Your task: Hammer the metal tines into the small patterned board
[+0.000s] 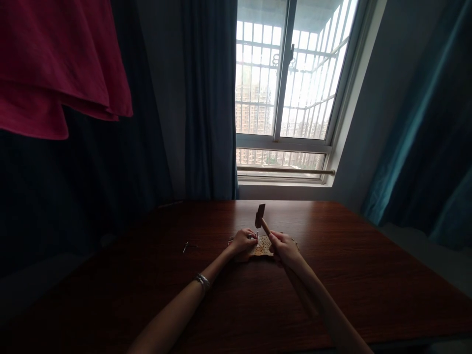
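Note:
My right hand (285,248) grips the wooden handle of a hammer (260,216), its dark head raised above the work. Just left of it, my left hand (244,241) is closed, with fingertips pinching a short, thin metal rod (257,235) that stands upright. Whether the rod is a nail or a punch is too small to tell. Beneath both hands lies a tan piece with many dark holes or spots (264,247) and an uneven front edge. My hands cover parts of it.
On the brown wooden table (221,305), small thin metal pieces (185,247) lie to the left of my left hand. A barred window (280,98) and blue curtains (210,98) stand behind the table. Pink cloth (62,64) hangs at the upper left.

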`<state>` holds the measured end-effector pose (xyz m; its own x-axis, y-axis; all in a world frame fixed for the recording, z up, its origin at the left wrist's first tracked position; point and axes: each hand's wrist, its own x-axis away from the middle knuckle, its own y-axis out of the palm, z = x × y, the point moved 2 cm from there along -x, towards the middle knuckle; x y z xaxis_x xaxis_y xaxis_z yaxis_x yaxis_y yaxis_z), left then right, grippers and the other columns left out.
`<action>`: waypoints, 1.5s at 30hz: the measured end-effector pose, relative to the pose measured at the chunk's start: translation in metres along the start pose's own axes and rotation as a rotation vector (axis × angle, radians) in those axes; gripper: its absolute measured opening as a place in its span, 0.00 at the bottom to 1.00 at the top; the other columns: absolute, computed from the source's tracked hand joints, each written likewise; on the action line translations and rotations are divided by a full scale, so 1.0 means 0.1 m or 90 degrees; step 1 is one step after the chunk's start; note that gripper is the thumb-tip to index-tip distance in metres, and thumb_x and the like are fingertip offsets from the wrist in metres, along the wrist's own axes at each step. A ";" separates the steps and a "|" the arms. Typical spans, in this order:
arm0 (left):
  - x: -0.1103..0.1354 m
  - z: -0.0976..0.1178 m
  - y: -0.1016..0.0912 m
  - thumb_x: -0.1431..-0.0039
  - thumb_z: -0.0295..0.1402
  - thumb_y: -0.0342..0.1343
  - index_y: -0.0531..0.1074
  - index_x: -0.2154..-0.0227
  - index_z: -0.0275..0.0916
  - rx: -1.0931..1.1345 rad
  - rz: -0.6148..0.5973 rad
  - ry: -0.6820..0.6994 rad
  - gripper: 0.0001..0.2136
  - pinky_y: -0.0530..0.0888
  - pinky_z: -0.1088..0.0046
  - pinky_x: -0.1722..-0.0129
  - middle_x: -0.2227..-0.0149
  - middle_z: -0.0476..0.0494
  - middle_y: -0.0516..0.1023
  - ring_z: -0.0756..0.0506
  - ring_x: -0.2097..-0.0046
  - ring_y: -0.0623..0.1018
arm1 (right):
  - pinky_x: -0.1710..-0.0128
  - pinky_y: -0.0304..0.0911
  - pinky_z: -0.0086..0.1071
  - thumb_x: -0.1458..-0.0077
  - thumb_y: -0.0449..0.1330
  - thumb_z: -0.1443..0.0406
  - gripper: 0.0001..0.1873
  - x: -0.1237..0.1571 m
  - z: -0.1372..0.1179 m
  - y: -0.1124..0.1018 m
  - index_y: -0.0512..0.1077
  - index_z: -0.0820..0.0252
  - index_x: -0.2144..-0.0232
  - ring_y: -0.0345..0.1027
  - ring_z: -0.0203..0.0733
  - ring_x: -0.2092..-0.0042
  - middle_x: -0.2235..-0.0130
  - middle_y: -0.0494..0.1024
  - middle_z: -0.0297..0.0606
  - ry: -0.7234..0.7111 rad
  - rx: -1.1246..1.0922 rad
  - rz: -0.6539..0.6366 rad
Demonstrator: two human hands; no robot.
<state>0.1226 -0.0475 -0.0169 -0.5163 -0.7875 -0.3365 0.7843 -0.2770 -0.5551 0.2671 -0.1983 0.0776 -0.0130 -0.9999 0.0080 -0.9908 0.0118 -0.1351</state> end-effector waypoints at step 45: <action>-0.01 -0.04 0.02 0.54 0.37 0.60 0.79 0.73 0.36 0.003 0.000 0.029 0.09 0.71 0.75 0.63 0.66 0.45 0.78 0.47 0.64 0.76 | 0.92 0.48 0.22 0.48 0.50 0.50 0.21 -0.04 0.08 -0.01 0.66 0.60 0.60 0.50 0.27 0.88 0.80 0.61 0.24 -0.041 0.000 0.005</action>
<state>0.1228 -0.0449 -0.0209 -0.5310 -0.7620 -0.3706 0.7858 -0.2791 -0.5518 0.2694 -0.1944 0.0702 -0.0125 -0.9983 -0.0575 -0.9906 0.0202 -0.1356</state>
